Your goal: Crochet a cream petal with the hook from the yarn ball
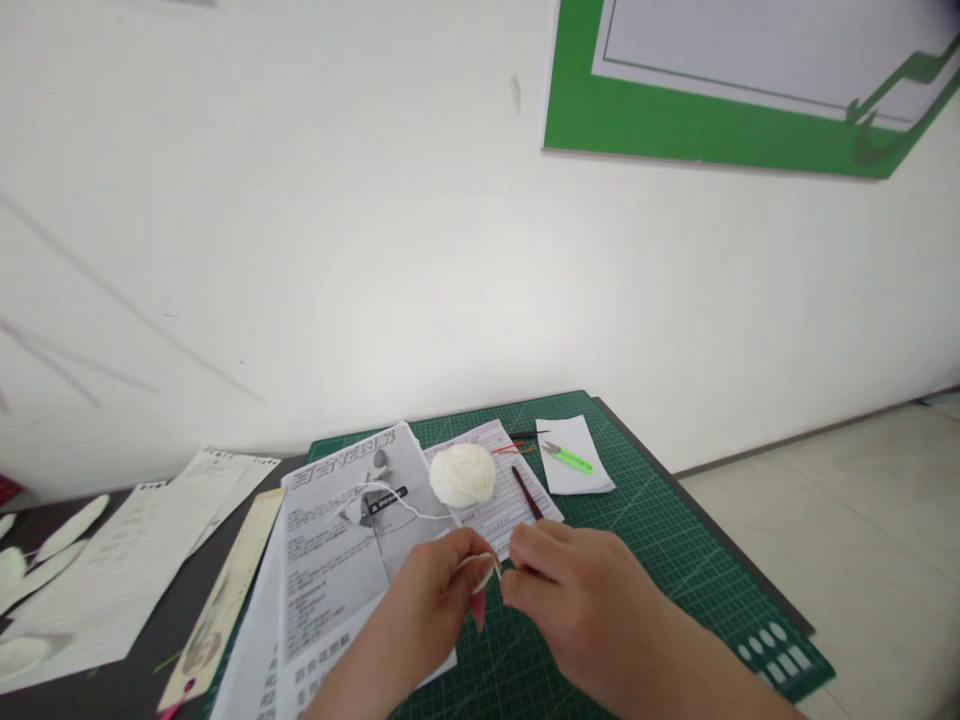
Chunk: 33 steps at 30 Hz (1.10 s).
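Note:
My left hand (442, 590) is closed in a pinch, with white yarn (409, 508) looped over its forefinger. The yarn runs back across a printed sheet near a round white yarn ball (463, 475). Close beside it, almost touching, my right hand (574, 590) has its fingers pressed together. A thin pale bit shows between the two hands, but what the right fingers pinch is hidden. Just above the right hand, a dark red stick-like tool (527, 492) lies over a lined sheet (495, 522); its lower end goes out of sight behind the hand.
Lime-green thread snips (568, 458) lie on a white paper pad (589, 480), on a green cutting mat (645, 540). Printed sheets (330, 560) cover the mat's left part. Further left are a ruler (225, 600), more papers (142, 560) and several white petal-shaped pieces (49, 572). A white wall stands behind.

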Available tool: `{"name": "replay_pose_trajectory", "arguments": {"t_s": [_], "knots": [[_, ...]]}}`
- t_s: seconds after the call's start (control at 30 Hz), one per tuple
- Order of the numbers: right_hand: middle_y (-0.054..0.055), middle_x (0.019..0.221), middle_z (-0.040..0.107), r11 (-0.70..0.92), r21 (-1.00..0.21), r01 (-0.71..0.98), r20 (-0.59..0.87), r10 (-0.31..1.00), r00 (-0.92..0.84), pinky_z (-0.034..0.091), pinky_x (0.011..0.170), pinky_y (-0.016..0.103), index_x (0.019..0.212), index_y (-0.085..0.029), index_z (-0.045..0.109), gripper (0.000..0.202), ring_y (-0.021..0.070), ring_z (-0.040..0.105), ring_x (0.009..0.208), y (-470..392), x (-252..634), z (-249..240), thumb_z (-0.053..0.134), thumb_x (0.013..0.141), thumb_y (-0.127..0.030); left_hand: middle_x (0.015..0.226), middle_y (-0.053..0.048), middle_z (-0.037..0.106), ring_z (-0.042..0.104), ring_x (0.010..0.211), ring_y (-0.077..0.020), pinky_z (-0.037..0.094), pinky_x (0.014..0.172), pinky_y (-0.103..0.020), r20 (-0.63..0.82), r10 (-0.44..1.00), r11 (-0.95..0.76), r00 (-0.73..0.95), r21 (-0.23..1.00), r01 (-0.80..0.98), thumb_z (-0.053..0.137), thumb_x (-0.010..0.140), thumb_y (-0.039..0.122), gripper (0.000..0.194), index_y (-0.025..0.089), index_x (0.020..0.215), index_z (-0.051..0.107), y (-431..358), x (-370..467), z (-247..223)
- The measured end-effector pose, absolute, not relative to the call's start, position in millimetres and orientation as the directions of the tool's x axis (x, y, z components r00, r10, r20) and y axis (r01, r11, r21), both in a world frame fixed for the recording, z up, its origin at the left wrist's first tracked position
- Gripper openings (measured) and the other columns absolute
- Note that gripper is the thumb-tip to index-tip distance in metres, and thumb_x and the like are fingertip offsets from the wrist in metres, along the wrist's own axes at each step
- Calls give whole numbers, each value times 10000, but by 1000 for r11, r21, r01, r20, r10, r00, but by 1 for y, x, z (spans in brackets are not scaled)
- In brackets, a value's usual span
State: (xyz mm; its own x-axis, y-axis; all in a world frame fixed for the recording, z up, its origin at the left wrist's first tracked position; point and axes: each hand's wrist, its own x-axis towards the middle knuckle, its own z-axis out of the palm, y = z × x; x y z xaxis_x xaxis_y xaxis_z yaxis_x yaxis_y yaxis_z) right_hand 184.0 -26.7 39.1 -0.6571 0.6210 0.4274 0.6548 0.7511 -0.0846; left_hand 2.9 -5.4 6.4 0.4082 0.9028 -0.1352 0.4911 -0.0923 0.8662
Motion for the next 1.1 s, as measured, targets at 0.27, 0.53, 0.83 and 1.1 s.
{"name": "replay_pose_trajectory", "arguments": {"t_s": [0.27, 0.53, 0.83, 1.1], "knots": [[43, 1042, 613, 805, -44, 591, 392, 558, -731, 398, 805, 330, 756, -188, 638, 151, 201, 485, 946, -15, 181, 59, 557, 873, -136, 693, -11, 651, 623, 742, -199, 434, 690, -281, -44, 889, -208, 455, 848, 488, 413, 869, 129, 184, 192, 857, 585, -11, -2, 12], [11, 686, 640, 912, -149, 382, 231, 408, -883, 413, 771, 323, 665, -175, 695, 107, 178, 507, 744, 25, 168, 64, 691, 768, -146, 557, -5, 645, 580, 534, -155, 397, 523, -233, -103, 899, -84, 426, 914, 397, 497, 743, 103, 206, 184, 559, 544, -10, 12, 11], [15, 677, 644, 628, -776, 63, 468, 639, -610, 452, 649, 232, 702, -134, 722, 103, 123, 590, 657, 48, 166, 27, 705, 789, -186, 505, -45, 689, 331, 291, -39, 182, 320, -157, -224, 866, 224, 447, 973, 54, 639, 752, 294, 180, 164, 690, 531, -11, 2, 7], [-3, 670, 588, 375, -927, -24, 361, 873, -329, 398, 537, 209, 695, -156, 718, 141, 110, 537, 620, 28, 156, 5, 745, 737, -288, 535, -73, 704, 357, 292, -21, 176, 312, -135, -244, 887, 290, 392, 955, -60, 694, 721, 329, 240, 132, 708, 558, -11, 6, 13]]}}
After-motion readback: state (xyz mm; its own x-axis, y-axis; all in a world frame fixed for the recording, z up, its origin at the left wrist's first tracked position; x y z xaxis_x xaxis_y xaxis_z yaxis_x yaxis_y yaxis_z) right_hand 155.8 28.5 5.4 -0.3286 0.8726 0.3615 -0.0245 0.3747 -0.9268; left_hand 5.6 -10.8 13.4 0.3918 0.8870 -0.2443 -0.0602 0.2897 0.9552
